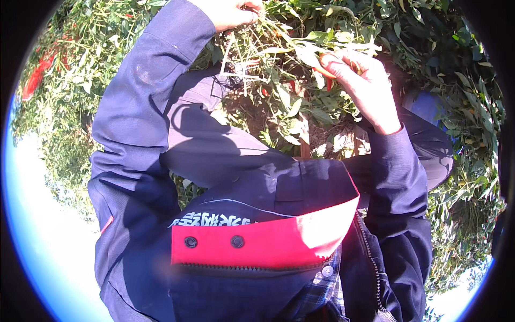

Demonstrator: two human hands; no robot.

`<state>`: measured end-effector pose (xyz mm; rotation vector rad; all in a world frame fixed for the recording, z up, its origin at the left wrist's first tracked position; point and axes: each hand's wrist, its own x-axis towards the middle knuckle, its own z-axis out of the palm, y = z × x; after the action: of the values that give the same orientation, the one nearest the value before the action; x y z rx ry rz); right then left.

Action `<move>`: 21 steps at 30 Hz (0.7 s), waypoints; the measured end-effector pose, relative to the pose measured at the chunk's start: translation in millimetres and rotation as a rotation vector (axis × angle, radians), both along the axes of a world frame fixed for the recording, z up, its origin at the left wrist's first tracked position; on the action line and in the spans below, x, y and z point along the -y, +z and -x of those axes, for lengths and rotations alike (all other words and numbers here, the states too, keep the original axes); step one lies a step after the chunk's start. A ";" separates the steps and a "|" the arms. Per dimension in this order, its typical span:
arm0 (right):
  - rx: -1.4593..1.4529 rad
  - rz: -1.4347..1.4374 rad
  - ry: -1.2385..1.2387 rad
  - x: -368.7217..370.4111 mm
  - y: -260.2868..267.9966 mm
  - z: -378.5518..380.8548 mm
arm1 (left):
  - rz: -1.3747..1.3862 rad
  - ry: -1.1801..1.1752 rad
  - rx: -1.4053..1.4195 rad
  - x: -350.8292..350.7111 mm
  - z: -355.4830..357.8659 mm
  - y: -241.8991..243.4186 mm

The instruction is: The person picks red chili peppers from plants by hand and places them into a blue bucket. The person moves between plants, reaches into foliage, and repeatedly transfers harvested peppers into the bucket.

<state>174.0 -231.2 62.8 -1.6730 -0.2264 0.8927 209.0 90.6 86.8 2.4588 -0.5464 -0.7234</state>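
Leafy chili pepper plants (289,96) with thin pale stems lie in front of me, several red pods among the leaves. At the top edge, my left hand (231,14) is partly cut off; its thumb and finger close on a plant stem (267,20). Farther right, my right hand (362,74) pinches an orange-red chili pepper (324,72) between thumb and fingers, beside a pale leaf. Another red chili pepper (329,84) hangs just below it. My right fingertips are partly hidden by leaves and glare.
My bent legs in dark trousers (201,137) flank the plants. Dry soil and litter (334,139) show between them, with a wooden piece (305,141). A blue object (424,106) lies beyond my right knee. Bright red patches (38,76) show among foliage at far left.
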 end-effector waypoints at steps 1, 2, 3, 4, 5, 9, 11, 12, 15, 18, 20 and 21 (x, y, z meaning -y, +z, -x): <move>-0.001 -0.037 -0.102 0.3 -0.1 0.2 | 0.005 -0.004 -0.002 -0.1 0.1 -0.5; -0.016 0.033 -0.188 2.2 2.4 -0.8 | 0.010 -0.007 -0.003 -0.3 0.1 -0.8; 0.072 -0.060 -0.224 2.0 3.8 -1.5 | 0.014 -0.011 -0.003 -0.5 0.2 -1.3; 0.041 -0.013 -0.187 2.1 6.8 -2.7 | -0.014 -0.023 0.029 -0.3 0.8 -1.9; 0.045 -0.039 -0.148 0.6 9.2 -2.7 | -0.026 -0.014 0.045 -0.8 1.2 -2.4; -0.228 0.114 0.091 -3.6 17.5 -6.3 | -0.058 0.001 0.062 -2.3 4.7 -8.3; -0.409 0.025 0.056 -7.3 17.3 -6.0 | -0.087 -0.013 0.083 -4.0 5.6 -11.2; -0.507 -0.053 0.039 -9.9 16.2 -4.2 | -0.084 -0.019 0.094 -4.4 6.2 -12.2; -0.405 0.061 0.115 -23.0 8.1 3.4 | -0.070 -0.039 0.124 -4.3 6.1 -12.8; -0.266 0.078 0.067 -36.8 -1.7 12.8 | -0.068 -0.046 0.142 -2.3 5.1 -10.7; -0.300 0.008 -0.031 -40.8 -4.5 19.7 | -0.089 -0.059 0.136 -1.6 3.4 -9.0; -0.332 -0.032 -0.071 -40.3 -3.3 23.1 | -0.084 -0.042 0.071 -1.5 2.5 -8.5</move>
<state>150.9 -190.8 59.5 -1.4680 0.0449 1.0907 206.5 92.1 78.3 2.5663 -0.6080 -0.6904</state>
